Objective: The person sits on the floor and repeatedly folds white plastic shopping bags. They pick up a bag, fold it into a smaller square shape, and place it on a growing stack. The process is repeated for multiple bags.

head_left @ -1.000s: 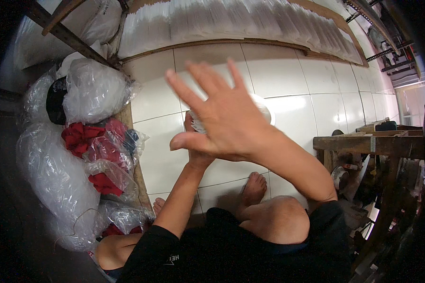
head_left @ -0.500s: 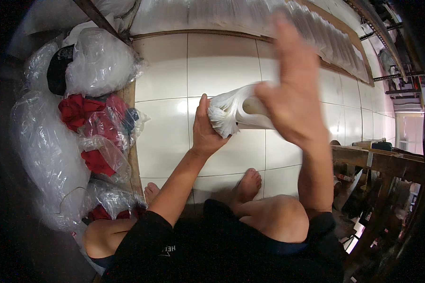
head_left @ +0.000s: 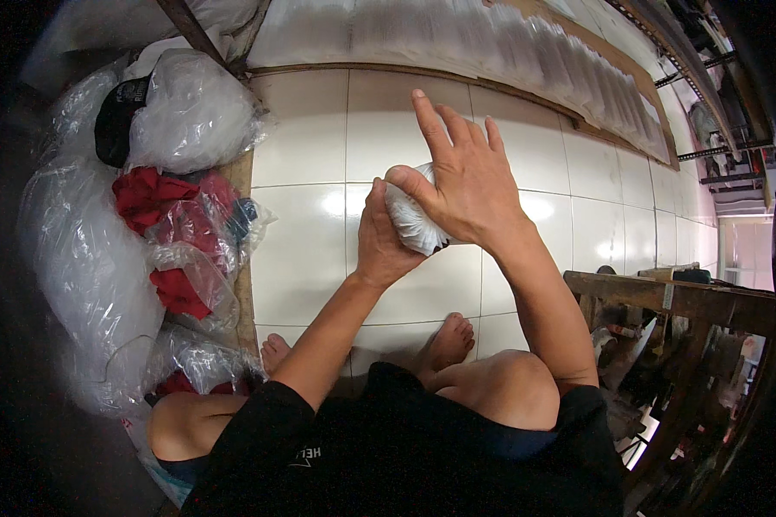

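Observation:
A rounded white bundle (head_left: 410, 217) with a pleated, gathered surface, like folded thin plastic, is held up over the floor in front of me. My left hand (head_left: 383, 239) is closed around its left side and underside. My right hand (head_left: 474, 183) lies against the right side of the bundle, fingers stretched out and spread, thumb resting across the top. The right palm hides much of the bundle. A small dark patch shows at the bundle's lower edge.
Clear plastic bags (head_left: 86, 284) and red cloth (head_left: 151, 198) are heaped at the left, with a black cap (head_left: 121, 121) on top. A long row of white plastic stacks (head_left: 457, 43) lies on cardboard at the back. A wooden frame (head_left: 698, 302) stands at the right.
My right hand has come down and left from its raised, blurred position onto the bundle. The loop of white material that stuck out to the right no longer shows.

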Motion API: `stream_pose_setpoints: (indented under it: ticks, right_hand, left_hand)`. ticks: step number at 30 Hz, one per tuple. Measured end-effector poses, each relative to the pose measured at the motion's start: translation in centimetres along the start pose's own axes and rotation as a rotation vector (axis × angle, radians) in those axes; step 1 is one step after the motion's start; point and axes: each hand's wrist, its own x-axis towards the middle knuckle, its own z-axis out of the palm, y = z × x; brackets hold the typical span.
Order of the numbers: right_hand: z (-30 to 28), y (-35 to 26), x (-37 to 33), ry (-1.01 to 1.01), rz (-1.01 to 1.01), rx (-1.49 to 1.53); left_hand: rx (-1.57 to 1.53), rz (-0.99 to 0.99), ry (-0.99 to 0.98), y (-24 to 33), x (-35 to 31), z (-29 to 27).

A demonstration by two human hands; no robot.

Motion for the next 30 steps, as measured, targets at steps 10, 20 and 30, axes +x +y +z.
stream_pose_setpoints:
  ticks: [10,20,30]
  right_hand:
    - [0.2,-0.4,0.3,0.012,0.039,0.007]
    - [0.2,-0.7,0.5,0.013,0.087,0.049]
    - [-5.9,-1.0,1.1,0.144,-0.004,0.141]
  left_hand:
    - [0.089,-0.057,-0.026,0.0,0.4,0.5]
    - [0.073,-0.024,0.034,-1.1,-0.3,0.2]
    - [-0.049,-0.063,0.020,-1.0,-0.7,-0.7]
